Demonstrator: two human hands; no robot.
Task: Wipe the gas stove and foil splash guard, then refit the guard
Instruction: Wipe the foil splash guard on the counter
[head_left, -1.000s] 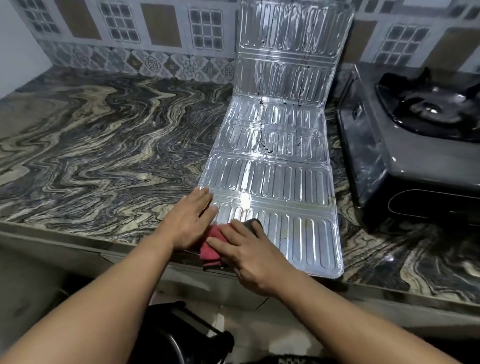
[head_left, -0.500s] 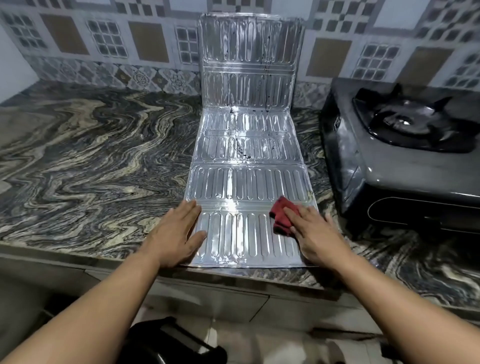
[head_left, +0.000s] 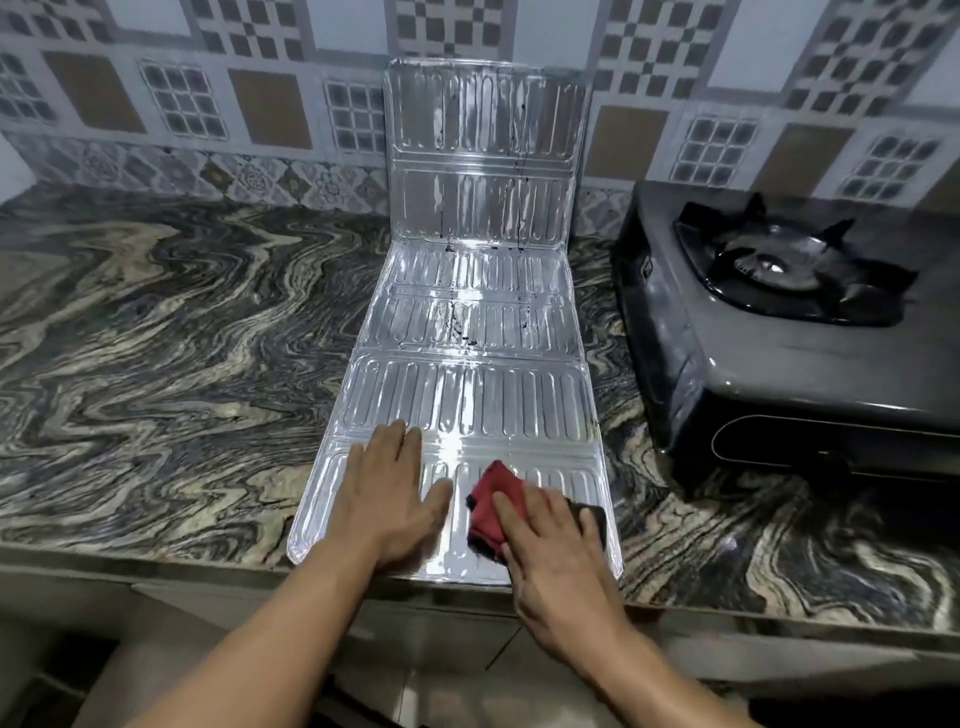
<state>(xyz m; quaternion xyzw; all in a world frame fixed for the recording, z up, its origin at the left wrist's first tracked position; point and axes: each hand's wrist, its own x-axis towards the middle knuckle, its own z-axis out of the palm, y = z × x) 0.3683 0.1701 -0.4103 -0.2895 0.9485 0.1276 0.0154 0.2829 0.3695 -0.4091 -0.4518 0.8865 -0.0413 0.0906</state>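
Note:
The foil splash guard (head_left: 467, 395) lies unfolded on the marbled counter, its far panel leaning up against the tiled wall. Dark drip stains mark the far and middle panels. My left hand (head_left: 387, 499) rests flat, fingers spread, on the guard's near-left corner. My right hand (head_left: 558, 551) presses a red cloth (head_left: 491, 501) onto the nearest panel, right of the left hand. A dark edge of the cloth shows under my right fingers. The grey single-burner gas stove (head_left: 769, 374) stands to the right of the guard, apart from it.
The marbled counter (head_left: 166, 364) stretches wide to the left of the guard. Its front edge runs just under my wrists. A patterned tile wall (head_left: 208, 104) backs the counter. The stove's black pan support (head_left: 789, 270) sits on top of it.
My right hand has slid the red cloth left from the guard's right edge toward the panel's middle. My left hand stays pressed on the near-left corner. The view has tilted up.

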